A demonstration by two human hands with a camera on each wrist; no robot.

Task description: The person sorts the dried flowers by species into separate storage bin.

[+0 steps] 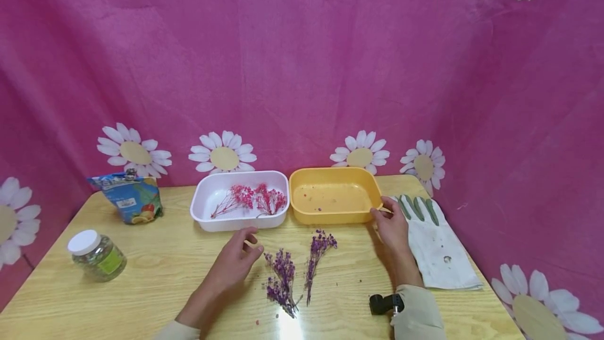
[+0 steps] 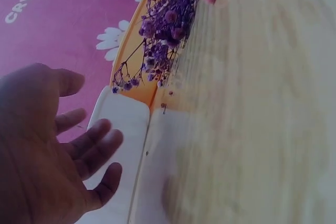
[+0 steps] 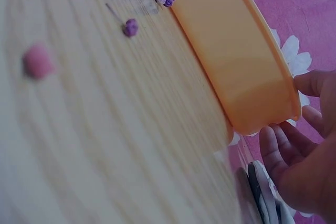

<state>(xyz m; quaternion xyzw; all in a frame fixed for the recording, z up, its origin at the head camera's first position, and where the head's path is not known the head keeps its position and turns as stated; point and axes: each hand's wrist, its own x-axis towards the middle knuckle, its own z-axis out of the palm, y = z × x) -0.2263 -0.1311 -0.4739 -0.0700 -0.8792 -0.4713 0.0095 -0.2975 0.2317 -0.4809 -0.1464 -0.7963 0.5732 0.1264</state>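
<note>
At its front right corner, my right hand [image 1: 392, 224] holds the yellow plastic tray [image 1: 335, 218]. In the right wrist view the thumb lies at the rim and the curled fingers meet the outer wall below. My left hand [image 1: 233, 261] hovers over the table with loosely bent fingers and nothing in them. It is in front of the white tray [image 1: 217, 224], which holds red dried flower sprigs [image 1: 269, 199]. Two bunches of purple dried flowers lie on the table between my hands, one bunch [image 1: 281, 279] nearer the left hand, the other bunch [image 1: 317, 256] nearer the yellow tray.
A glass jar with a white lid [image 1: 98, 255] and a blue pouch [image 1: 129, 198] stand at the left. White work gloves [image 1: 441, 251] lie at the right. Small fallen petals dot the wooden table [image 1: 155, 287]. A pink curtain [image 1: 283, 67] hangs behind.
</note>
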